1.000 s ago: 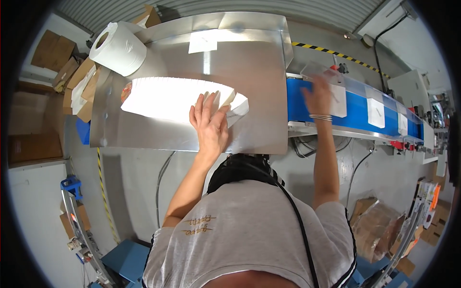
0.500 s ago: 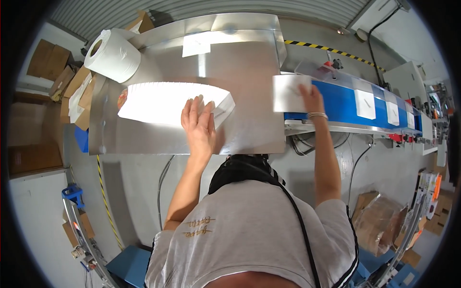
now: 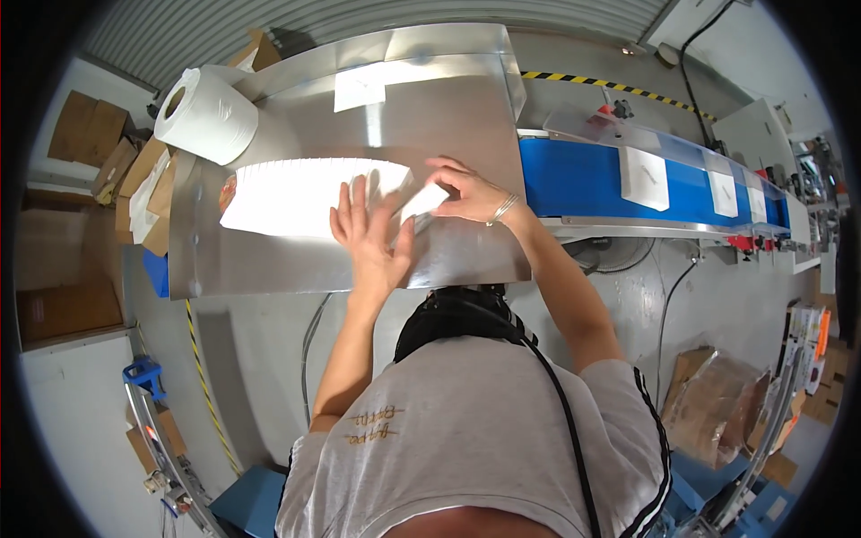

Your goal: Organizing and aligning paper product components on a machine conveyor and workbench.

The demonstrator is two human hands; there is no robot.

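A long row of white square packets (image 3: 287,199), standing on edge against each other, lies on the steel table (image 3: 453,99). Over its right part my left hand (image 3: 369,229) is laid with fingers spread, touching the packets. At the row's right end my right hand (image 3: 471,195) pinches a white packet (image 3: 423,203) between thumb and fingers. That packet is tilted; whether it is fully apart from the row I cannot tell. Right of the table runs a blue conveyor belt (image 3: 574,177) carrying a few flat white packets, the nearest white packet (image 3: 644,177) well beyond my right hand.
A large white roll (image 3: 211,117) sits at the table's back left corner. One flat white sheet (image 3: 359,87) lies near the raised back edge. Cardboard boxes (image 3: 143,193) stand left of the table. A clear guard (image 3: 619,133) runs along the conveyor.
My right hand has come left from the belt's near end to the row, leaving the packet it held there. Packets on the belt have shifted. My left hand stays on the row.
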